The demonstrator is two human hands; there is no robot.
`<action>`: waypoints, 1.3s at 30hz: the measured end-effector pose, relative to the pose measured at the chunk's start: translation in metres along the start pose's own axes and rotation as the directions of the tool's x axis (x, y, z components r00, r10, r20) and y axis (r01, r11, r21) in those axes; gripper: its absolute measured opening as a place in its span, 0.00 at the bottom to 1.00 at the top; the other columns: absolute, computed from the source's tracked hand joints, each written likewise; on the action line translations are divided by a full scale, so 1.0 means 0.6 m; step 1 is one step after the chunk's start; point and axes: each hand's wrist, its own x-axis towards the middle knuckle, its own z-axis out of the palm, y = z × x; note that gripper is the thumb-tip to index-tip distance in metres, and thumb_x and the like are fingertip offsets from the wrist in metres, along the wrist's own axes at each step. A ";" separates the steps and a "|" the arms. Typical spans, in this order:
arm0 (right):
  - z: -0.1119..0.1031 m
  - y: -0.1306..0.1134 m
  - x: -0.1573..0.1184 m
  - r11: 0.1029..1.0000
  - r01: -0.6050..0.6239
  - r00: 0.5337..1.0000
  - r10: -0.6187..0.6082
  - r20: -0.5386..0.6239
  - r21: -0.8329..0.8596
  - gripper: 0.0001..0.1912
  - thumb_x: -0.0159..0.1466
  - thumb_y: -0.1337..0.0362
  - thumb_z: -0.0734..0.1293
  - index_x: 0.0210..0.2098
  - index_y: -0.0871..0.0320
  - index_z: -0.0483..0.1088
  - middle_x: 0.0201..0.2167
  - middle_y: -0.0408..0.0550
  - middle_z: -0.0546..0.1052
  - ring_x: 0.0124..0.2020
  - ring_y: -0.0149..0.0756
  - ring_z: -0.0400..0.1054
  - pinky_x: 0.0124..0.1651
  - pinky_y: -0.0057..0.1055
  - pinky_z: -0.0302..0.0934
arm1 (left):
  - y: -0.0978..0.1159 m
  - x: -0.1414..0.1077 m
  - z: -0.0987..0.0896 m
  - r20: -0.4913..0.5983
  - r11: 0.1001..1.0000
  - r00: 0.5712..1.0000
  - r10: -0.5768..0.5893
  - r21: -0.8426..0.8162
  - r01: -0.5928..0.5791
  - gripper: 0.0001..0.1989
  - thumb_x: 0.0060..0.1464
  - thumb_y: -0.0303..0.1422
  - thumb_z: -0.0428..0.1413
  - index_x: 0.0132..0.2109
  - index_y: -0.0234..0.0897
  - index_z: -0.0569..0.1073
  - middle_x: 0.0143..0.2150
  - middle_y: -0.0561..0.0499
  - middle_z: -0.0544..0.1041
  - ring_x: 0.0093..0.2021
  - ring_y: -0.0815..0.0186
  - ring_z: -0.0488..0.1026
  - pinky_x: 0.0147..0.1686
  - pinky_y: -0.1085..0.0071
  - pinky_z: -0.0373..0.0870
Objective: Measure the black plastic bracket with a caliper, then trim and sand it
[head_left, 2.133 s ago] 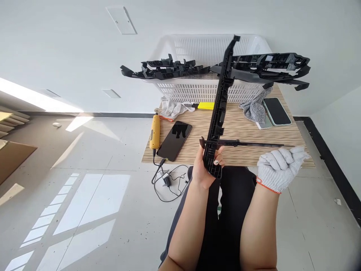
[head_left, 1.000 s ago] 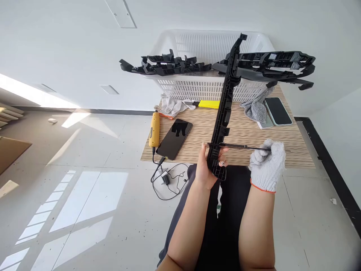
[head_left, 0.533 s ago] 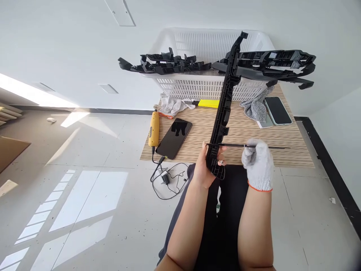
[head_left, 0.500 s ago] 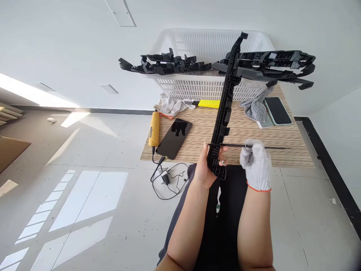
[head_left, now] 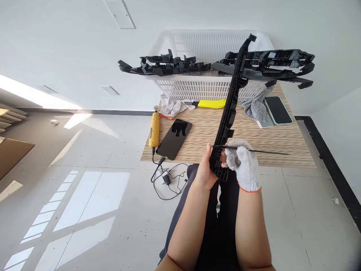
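Note:
My bare left hand (head_left: pixel 205 170) is wrapped round the lower end of a long black plastic trim piece (head_left: pixel 231 98), which slants up and away toward the basket. My right hand (head_left: pixel 244 165), in a white knitted glove with an orange cuff, is closed on a thin black rod (head_left: pixel 267 152), perhaps a slim file. The rod lies nearly level, its left end crossing the trim piece just above my left fingers. The gloved fingertips come close to the trim's right edge; whether they touch it is hard to tell.
Behind stands a white plastic basket (head_left: pixel 194 87) with black plastic parts (head_left: pixel 175 67) across it. On the striped table (head_left: pixel 282 150) lie a yellow-handled knife (head_left: pixel 211 104), a yellow power tool (head_left: pixel 153 130), a black phone (head_left: pixel 175 139), another phone (head_left: pixel 278 110), a glove (head_left: pixel 172 105) and a grey cloth (head_left: pixel 258 105).
My right hand has shifted left along the rod, nearer the trim piece. The trim piece has moved slightly right at its upper end, with my left hand still holding it.

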 end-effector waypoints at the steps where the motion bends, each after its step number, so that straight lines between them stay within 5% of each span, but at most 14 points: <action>1: 0.004 0.000 0.000 1.000 -0.013 1.000 0.013 -0.025 0.010 0.20 0.57 0.46 0.74 0.37 0.55 0.74 0.25 0.40 0.74 0.16 0.24 0.61 0.16 0.23 0.60 | 0.000 0.000 0.000 -0.006 1.000 1.000 0.005 0.004 -0.005 0.23 0.66 0.48 0.49 0.37 0.31 0.75 0.29 0.52 0.65 0.22 0.74 0.62 0.27 0.74 0.66; 6: 0.006 0.002 0.001 0.999 -0.001 0.990 0.007 -0.144 0.042 0.20 0.53 0.46 0.76 0.34 0.55 0.74 0.21 0.39 0.72 0.17 0.24 0.64 0.16 0.18 0.57 | 0.002 0.001 -0.003 0.031 0.999 0.999 0.026 -0.023 -0.025 0.21 0.65 0.47 0.51 0.36 0.32 0.73 0.31 0.52 0.65 0.22 0.75 0.60 0.26 0.75 0.65; 11: -0.015 0.007 0.004 0.997 0.056 0.961 -0.039 -0.274 0.057 0.19 0.53 0.47 0.76 0.34 0.54 0.74 0.31 0.41 0.75 0.27 0.24 0.71 0.24 0.16 0.64 | 0.004 0.001 -0.005 0.003 0.999 1.000 0.000 -0.043 0.000 0.20 0.65 0.47 0.51 0.39 0.33 0.74 0.32 0.52 0.65 0.22 0.75 0.59 0.26 0.74 0.65; 23: -0.014 -0.006 0.006 0.991 0.126 0.952 -0.105 -0.288 0.054 0.23 0.60 0.40 0.67 0.32 0.55 0.73 0.22 0.40 0.68 0.18 0.24 0.61 0.16 0.20 0.52 | -0.001 0.001 0.004 -0.009 0.999 1.000 0.007 -0.039 -0.007 0.22 0.66 0.48 0.50 0.39 0.32 0.75 0.33 0.51 0.69 0.22 0.76 0.59 0.26 0.73 0.64; 35: -0.007 -0.009 0.009 0.999 0.044 0.942 -0.031 -0.335 0.032 0.17 0.59 0.48 0.68 0.32 0.56 0.73 0.21 0.39 0.68 0.18 0.24 0.61 0.17 0.21 0.52 | -0.003 -0.004 0.011 -0.047 0.997 0.999 0.003 -0.082 -0.006 0.25 0.68 0.47 0.45 0.47 0.33 0.78 0.45 0.43 0.77 0.23 0.75 0.61 0.29 0.71 0.66; 39: -0.002 -0.008 0.007 0.999 0.033 0.951 -0.028 -0.307 0.013 0.17 0.59 0.48 0.68 0.33 0.57 0.73 0.21 0.39 0.70 0.18 0.24 0.61 0.18 0.21 0.53 | -0.006 -0.002 0.014 -0.054 0.994 0.999 -0.009 -0.109 0.003 0.32 0.68 0.53 0.40 0.46 0.32 0.79 0.42 0.42 0.78 0.22 0.74 0.60 0.30 0.70 0.69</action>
